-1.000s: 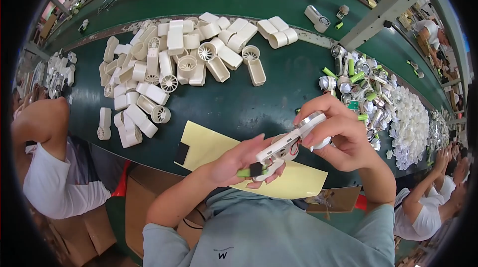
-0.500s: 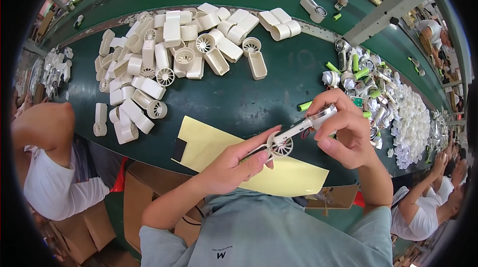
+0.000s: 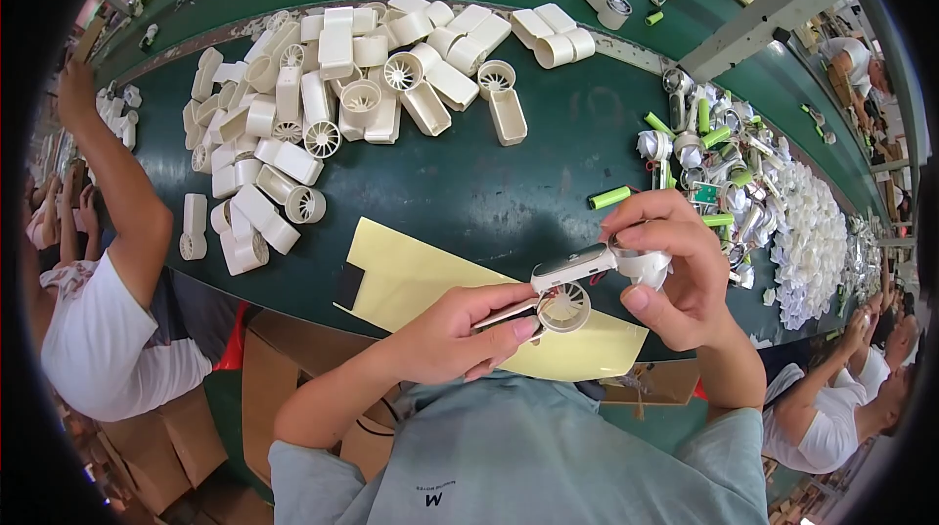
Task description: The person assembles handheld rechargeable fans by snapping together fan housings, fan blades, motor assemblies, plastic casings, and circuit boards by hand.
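Note:
My left hand (image 3: pixel 455 334) is closed around a cream plastic fan housing (image 3: pixel 565 308); its round spoked grille sticks out past the fingertips, and most of its body is hidden by the palm. My right hand (image 3: pixel 675 266) grips the round end of a small fan's inner assembly (image 3: pixel 575 269), where a white fan wheel shows between thumb and fingers. The assembly's long, silver-topped arm reaches left, just above the grille, its far end close to my left fingertips. Whether the two parts touch there I cannot tell. A red wire shows below the arm.
Beneath my hands lies a yellow sheet (image 3: pixel 411 271) on the green table. Cream housings (image 3: pixel 337 45) are heaped at the back left. To the right are assemblies with green batteries (image 3: pixel 717 136), one loose battery (image 3: pixel 609 197) and white fan wheels (image 3: pixel 807 231). A co-worker's arm (image 3: pixel 122 187) is at left.
The assembly in my right hand has turned, so its white fan wheel now shows and its arm lies flatter. The grille has shifted slightly right and down. The left co-worker's forearm has swung up and away.

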Tool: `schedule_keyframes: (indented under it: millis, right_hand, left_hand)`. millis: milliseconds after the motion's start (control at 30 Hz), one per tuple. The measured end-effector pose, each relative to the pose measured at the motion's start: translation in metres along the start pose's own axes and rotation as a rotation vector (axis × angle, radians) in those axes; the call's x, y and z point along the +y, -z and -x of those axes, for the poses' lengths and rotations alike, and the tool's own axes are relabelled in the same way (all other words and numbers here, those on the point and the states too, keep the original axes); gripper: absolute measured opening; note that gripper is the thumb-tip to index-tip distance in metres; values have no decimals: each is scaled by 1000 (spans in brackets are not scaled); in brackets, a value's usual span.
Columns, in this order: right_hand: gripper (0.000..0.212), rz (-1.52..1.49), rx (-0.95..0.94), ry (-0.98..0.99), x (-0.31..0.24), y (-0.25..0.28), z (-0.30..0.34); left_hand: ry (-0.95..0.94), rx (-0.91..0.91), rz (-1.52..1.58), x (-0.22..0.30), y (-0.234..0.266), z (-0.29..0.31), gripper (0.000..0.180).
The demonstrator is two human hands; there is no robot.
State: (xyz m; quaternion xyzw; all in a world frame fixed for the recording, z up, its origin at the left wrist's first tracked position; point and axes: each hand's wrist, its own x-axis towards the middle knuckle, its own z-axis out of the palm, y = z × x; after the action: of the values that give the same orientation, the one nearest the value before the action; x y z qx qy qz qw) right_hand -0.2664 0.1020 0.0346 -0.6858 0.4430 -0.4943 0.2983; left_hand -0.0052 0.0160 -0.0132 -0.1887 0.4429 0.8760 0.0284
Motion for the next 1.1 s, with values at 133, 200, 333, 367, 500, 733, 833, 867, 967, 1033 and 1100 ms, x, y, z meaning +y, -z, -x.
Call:
schedule_keyframes:
  millis: [133, 200, 333, 367, 500, 733, 833, 867, 967, 1033, 1100]
  right_hand:
    - [39, 28, -13, -7, -6, -2, 0]
    - [40, -9, -48, -22, -9, -2, 1]
    - [42, -12, -39, -58, -11, -8, 5]
    - [43, -61, -16, -104, -8, -13, 7]
    - [47, -116, -51, -313, -9, -20, 11]
    - [45, -258, 29, -294, -2, -26, 8]
    - [39, -137, -48, -163, 1, -25, 5]
    - [39, -138, -48, -163, 1, -26, 5]
    - [30, -198, -88, -136, 0, -30, 2]
    - [27, -192, -101, -106, 4, -31, 2]
    - [25, -191, -117, -74, 6, -31, 2]
  left_hand:
    - [-21, -12, 53, -3, 0, -1, 48]
    - [12, -20, 28, -5, 2, 0, 41]
    - [10, 91, 33, 4, -11, 1, 32]
    - [7, 112, 86, 3, -12, 0, 29]
    - [25, 123, 208, -2, -9, -1, 23]
    - [42, 123, 229, 0, -7, -1, 22]
    - [106, 71, 236, 3, -5, -1, 27]
    - [77, 0, 324, 0, -3, 0, 31]
    - [38, -83, 416, -8, 2, 0, 52]
    - [-43, -135, 381, -13, 4, -2, 55]
    - [-32, -230, 453, -16, 11, -3, 51]
